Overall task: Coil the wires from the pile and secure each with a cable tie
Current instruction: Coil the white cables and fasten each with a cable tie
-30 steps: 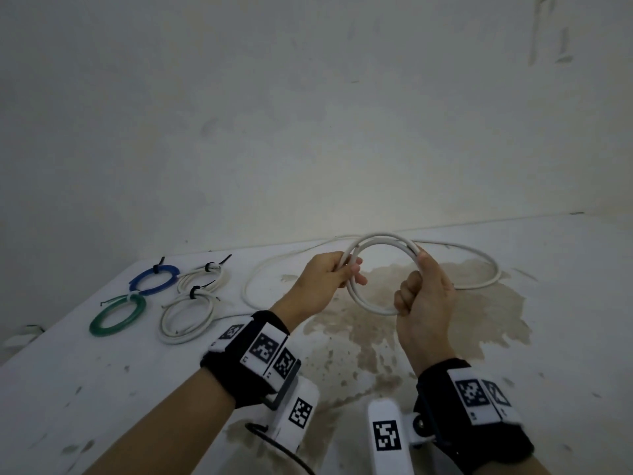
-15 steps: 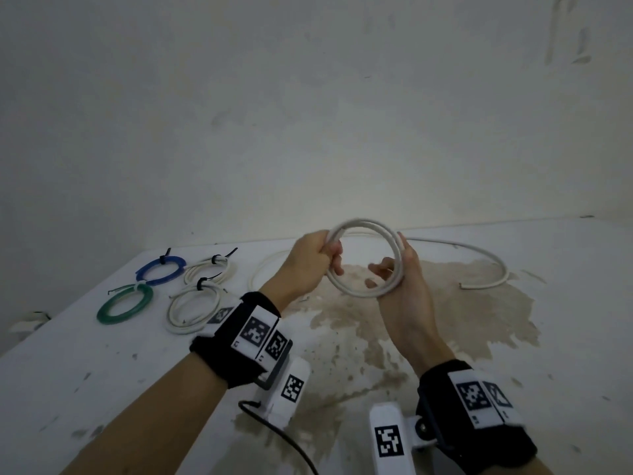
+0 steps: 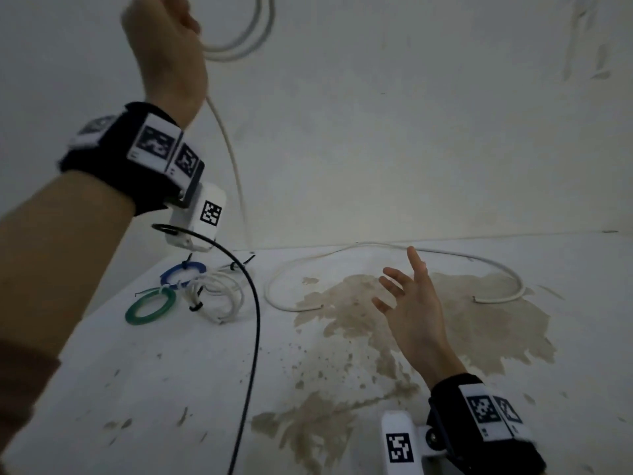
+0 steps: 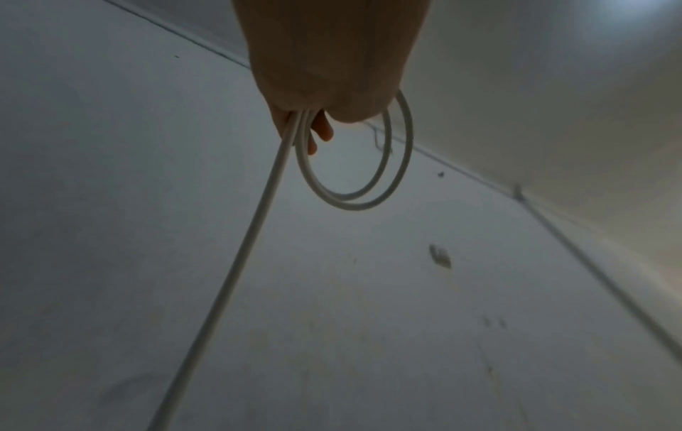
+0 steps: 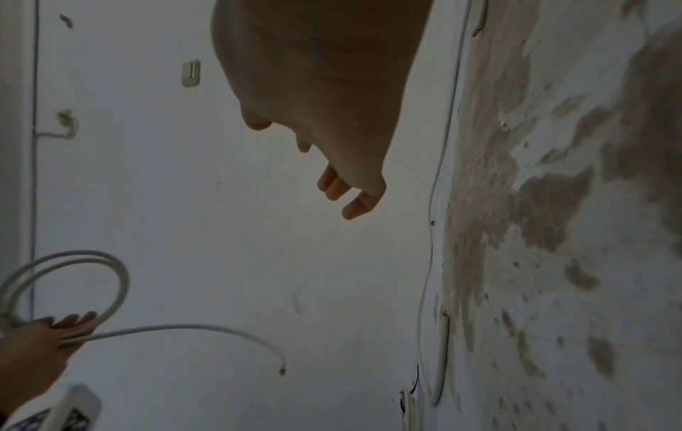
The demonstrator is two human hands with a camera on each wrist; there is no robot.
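Note:
My left hand (image 3: 164, 39) is raised high at the upper left and grips a white wire coil (image 3: 239, 42) of two loops. The coil's loose tail (image 3: 233, 159) hangs down from the fist toward the table's back edge. The left wrist view shows the fingers (image 4: 317, 131) curled round the coil (image 4: 354, 180) and the tail (image 4: 239, 262). My right hand (image 3: 400, 282) hovers open above the stained table (image 3: 171, 389), fingers spread, holding nothing. A second loose white wire (image 3: 376, 246) lies in a wide arc on the table beyond that hand.
Several tied coils lie at the table's back left: a blue one (image 3: 183, 272), a green one (image 3: 150, 306) and white ones (image 3: 219, 293). A black camera cable (image 3: 255, 337) hangs from my left wrist. A brown stain (image 3: 479, 323) covers the table's middle, and a wall stands behind.
My left hand has lifted the coil high up and to the left, pulling its tail off the table. The right hand has let go of the coil and dropped open over the table.

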